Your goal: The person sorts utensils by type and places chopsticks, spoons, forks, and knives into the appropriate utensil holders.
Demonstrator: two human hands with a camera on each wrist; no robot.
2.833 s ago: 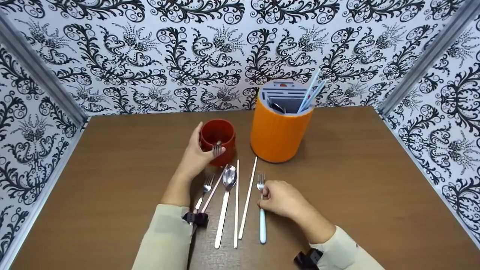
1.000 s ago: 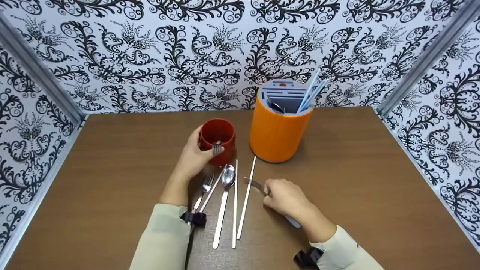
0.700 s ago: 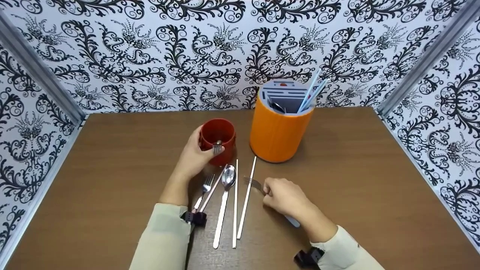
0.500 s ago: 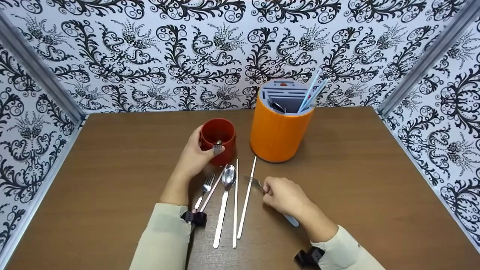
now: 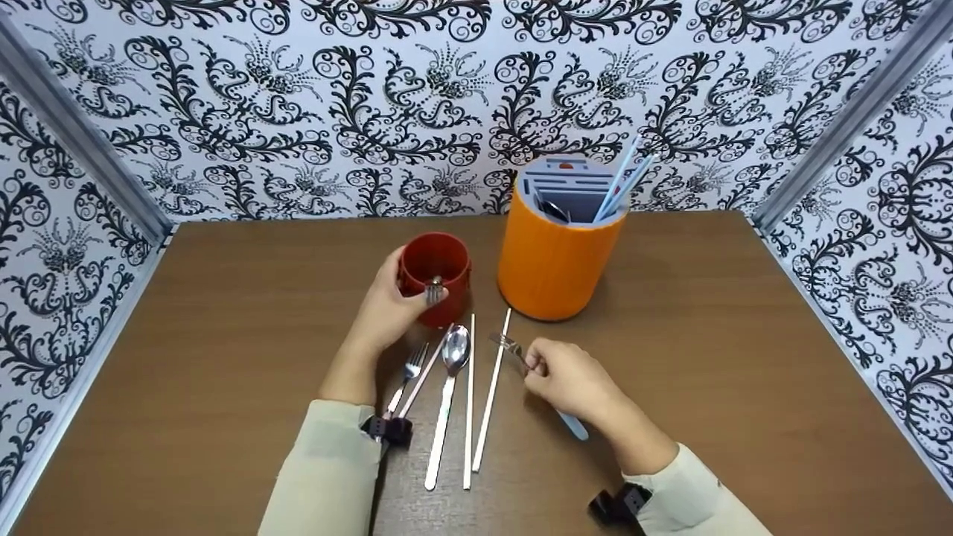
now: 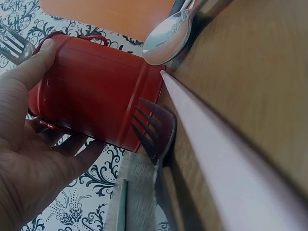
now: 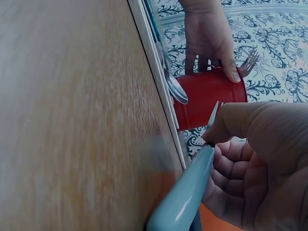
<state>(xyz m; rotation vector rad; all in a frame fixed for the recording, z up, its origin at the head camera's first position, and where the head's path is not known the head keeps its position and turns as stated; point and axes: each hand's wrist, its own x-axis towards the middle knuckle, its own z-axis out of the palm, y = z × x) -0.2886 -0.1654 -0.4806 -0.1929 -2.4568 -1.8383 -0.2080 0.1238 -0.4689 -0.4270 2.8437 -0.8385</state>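
Note:
My left hand point(image 5: 383, 313) grips a red cup point(image 5: 453, 304) from its left side, thumb at the rim. A fork point(image 5: 434, 293) stands in the cup, its tines showing above the rim beside the thumb. To the right, my right hand point(image 5: 569, 378) pinches a blue-handled fork point(image 5: 573, 425) by its metal neck. That fork slants, tines toward the upper left over a white chopstick point(image 5: 492, 394). In the right wrist view its blue handle point(image 7: 185, 195) hangs below thumb and fingers, close over the table. The left wrist view shows my fingers curled around the cup point(image 6: 96, 91).
Between the hands lie a spoon point(image 5: 447, 409), a second white chopstick point(image 5: 469, 417), a pink chopstick point(image 5: 424, 380) and another fork point(image 5: 414, 365). Behind them stands an orange cutlery holder point(image 5: 555, 272) with light blue chopsticks point(image 5: 624, 186) and a dark spoon. Patterned walls point(image 5: 298, 112) enclose the table.
My right hand has turned the blue-handled fork from straight up to slanting left, then raised it slightly away from me. My left hand stays on the cup.

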